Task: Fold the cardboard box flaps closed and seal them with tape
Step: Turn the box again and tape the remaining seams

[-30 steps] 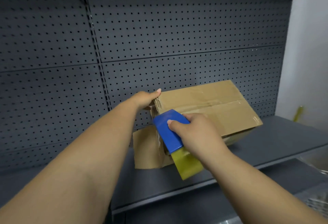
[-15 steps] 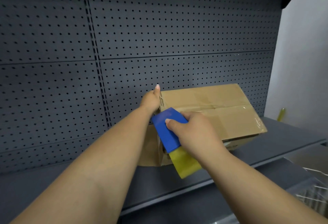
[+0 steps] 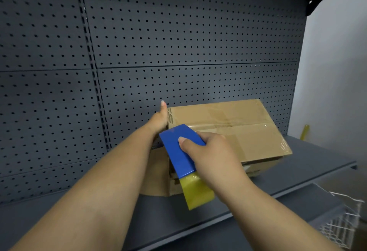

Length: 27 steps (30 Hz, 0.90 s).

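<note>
Dispenser (image 3: 181,147) in right hand (image 3: 213,155) hides box (image 3: 234,131) near end; left hand (image 3: 159,118) fingers unseen

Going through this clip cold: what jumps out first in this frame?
The bright blue and yellow tape dispenser, gripped by the right hand at the near left corner of the cardboard box, draws the eye first. The left hand holds the box's left end, thumb up, and the box sits on a dark shelf before a grey pegboard wall. A side flap hangs open below the dispenser.
</note>
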Each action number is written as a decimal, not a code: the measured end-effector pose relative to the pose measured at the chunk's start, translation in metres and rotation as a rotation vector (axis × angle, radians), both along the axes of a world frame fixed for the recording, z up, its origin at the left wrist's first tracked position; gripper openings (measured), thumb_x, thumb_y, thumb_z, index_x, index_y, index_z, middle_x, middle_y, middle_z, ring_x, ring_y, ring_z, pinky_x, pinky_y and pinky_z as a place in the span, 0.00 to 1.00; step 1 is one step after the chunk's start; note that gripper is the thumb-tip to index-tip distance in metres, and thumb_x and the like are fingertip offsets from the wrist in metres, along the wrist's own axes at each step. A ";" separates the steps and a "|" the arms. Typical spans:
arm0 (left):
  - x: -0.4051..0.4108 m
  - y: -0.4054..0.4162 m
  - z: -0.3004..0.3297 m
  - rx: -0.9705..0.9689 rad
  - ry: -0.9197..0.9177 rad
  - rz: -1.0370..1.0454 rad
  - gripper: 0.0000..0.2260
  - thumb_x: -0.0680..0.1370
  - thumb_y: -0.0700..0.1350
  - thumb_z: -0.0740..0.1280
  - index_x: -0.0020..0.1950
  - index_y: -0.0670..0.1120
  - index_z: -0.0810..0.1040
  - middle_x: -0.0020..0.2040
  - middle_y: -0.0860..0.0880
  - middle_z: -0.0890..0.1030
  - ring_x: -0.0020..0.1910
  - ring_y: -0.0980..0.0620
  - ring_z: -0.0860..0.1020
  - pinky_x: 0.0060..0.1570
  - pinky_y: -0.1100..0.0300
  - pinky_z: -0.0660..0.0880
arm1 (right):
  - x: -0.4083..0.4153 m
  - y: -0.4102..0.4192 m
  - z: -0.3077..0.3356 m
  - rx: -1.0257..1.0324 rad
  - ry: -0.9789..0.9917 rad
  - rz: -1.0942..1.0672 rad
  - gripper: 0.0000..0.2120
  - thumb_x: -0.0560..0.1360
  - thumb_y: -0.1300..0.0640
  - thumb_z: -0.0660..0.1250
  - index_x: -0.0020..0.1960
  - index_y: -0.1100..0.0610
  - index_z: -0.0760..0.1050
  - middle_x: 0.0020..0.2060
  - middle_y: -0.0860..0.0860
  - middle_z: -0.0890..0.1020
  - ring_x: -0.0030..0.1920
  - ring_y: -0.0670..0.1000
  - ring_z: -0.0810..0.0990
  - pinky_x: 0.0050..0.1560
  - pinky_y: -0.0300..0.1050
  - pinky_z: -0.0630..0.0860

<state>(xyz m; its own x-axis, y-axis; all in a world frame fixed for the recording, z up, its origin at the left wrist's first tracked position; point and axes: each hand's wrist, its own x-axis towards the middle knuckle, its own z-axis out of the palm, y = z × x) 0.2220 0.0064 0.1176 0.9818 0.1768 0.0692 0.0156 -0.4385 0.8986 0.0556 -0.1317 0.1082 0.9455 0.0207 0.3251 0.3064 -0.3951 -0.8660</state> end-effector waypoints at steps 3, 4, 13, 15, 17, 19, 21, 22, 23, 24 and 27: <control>-0.002 0.006 0.012 0.125 -0.059 0.007 0.30 0.80 0.61 0.44 0.71 0.41 0.64 0.70 0.40 0.68 0.68 0.42 0.67 0.68 0.49 0.63 | 0.000 0.002 0.002 -0.035 0.001 0.000 0.14 0.74 0.46 0.63 0.46 0.56 0.79 0.38 0.54 0.83 0.41 0.56 0.81 0.39 0.48 0.74; 0.000 0.006 0.017 0.140 -0.065 0.023 0.28 0.81 0.59 0.46 0.71 0.42 0.65 0.70 0.41 0.69 0.68 0.42 0.68 0.66 0.50 0.63 | 0.001 0.004 0.002 -0.047 -0.001 -0.004 0.14 0.74 0.46 0.63 0.46 0.57 0.79 0.38 0.55 0.83 0.41 0.57 0.80 0.38 0.48 0.73; -0.005 -0.016 0.023 0.073 0.068 -0.053 0.38 0.74 0.70 0.48 0.73 0.45 0.63 0.69 0.45 0.69 0.66 0.42 0.69 0.61 0.50 0.67 | -0.003 0.019 -0.003 -0.101 -0.003 -0.043 0.14 0.73 0.45 0.63 0.48 0.55 0.78 0.41 0.52 0.82 0.44 0.55 0.80 0.45 0.51 0.77; -0.004 -0.015 0.021 0.221 0.060 -0.060 0.38 0.73 0.70 0.55 0.70 0.41 0.65 0.59 0.44 0.76 0.54 0.45 0.75 0.44 0.56 0.70 | -0.009 0.023 -0.008 -0.094 -0.025 -0.054 0.14 0.73 0.45 0.62 0.50 0.54 0.77 0.42 0.51 0.82 0.45 0.54 0.80 0.45 0.49 0.77; 0.000 -0.013 0.018 0.260 0.055 -0.070 0.36 0.73 0.68 0.58 0.64 0.38 0.70 0.52 0.43 0.78 0.43 0.47 0.75 0.33 0.59 0.67 | -0.017 0.029 -0.014 -0.095 -0.057 -0.078 0.15 0.74 0.45 0.62 0.55 0.53 0.76 0.44 0.51 0.82 0.46 0.54 0.79 0.45 0.47 0.75; -0.004 -0.014 0.020 0.318 0.082 -0.059 0.31 0.74 0.68 0.56 0.50 0.38 0.74 0.41 0.43 0.78 0.34 0.46 0.74 0.30 0.60 0.67 | -0.024 0.033 -0.019 -0.089 -0.071 -0.108 0.20 0.75 0.44 0.61 0.62 0.52 0.72 0.49 0.50 0.82 0.50 0.52 0.79 0.47 0.45 0.75; -0.008 -0.018 0.023 0.348 0.088 -0.021 0.28 0.75 0.67 0.55 0.37 0.41 0.68 0.34 0.43 0.74 0.29 0.47 0.72 0.32 0.60 0.68 | -0.029 0.035 -0.022 -0.088 -0.053 -0.130 0.25 0.75 0.43 0.60 0.70 0.51 0.66 0.57 0.48 0.79 0.54 0.50 0.78 0.48 0.43 0.74; -0.009 -0.019 0.023 0.343 0.087 -0.012 0.28 0.75 0.67 0.55 0.36 0.42 0.67 0.33 0.44 0.73 0.29 0.48 0.71 0.34 0.60 0.69 | -0.031 0.035 -0.024 -0.083 -0.045 -0.135 0.26 0.76 0.43 0.60 0.71 0.51 0.64 0.59 0.47 0.78 0.55 0.49 0.77 0.49 0.43 0.74; -0.009 -0.019 0.023 0.334 0.085 -0.011 0.27 0.75 0.67 0.55 0.36 0.42 0.67 0.32 0.44 0.72 0.29 0.48 0.70 0.35 0.59 0.68 | -0.033 0.036 -0.026 -0.076 -0.043 -0.136 0.27 0.76 0.43 0.60 0.72 0.51 0.64 0.60 0.46 0.78 0.56 0.49 0.77 0.51 0.43 0.75; -0.008 -0.019 0.022 0.318 0.087 -0.012 0.27 0.75 0.66 0.55 0.36 0.42 0.67 0.31 0.45 0.70 0.29 0.48 0.69 0.35 0.59 0.68 | -0.035 0.036 -0.027 -0.070 -0.044 -0.135 0.27 0.76 0.43 0.60 0.72 0.50 0.63 0.60 0.46 0.78 0.56 0.49 0.78 0.52 0.44 0.75; -0.007 -0.019 0.021 0.302 0.089 -0.019 0.26 0.76 0.65 0.56 0.34 0.42 0.66 0.28 0.47 0.67 0.27 0.49 0.67 0.32 0.60 0.66 | -0.039 0.039 -0.031 -0.052 -0.033 -0.137 0.27 0.76 0.43 0.59 0.72 0.49 0.63 0.60 0.45 0.78 0.57 0.48 0.77 0.54 0.45 0.75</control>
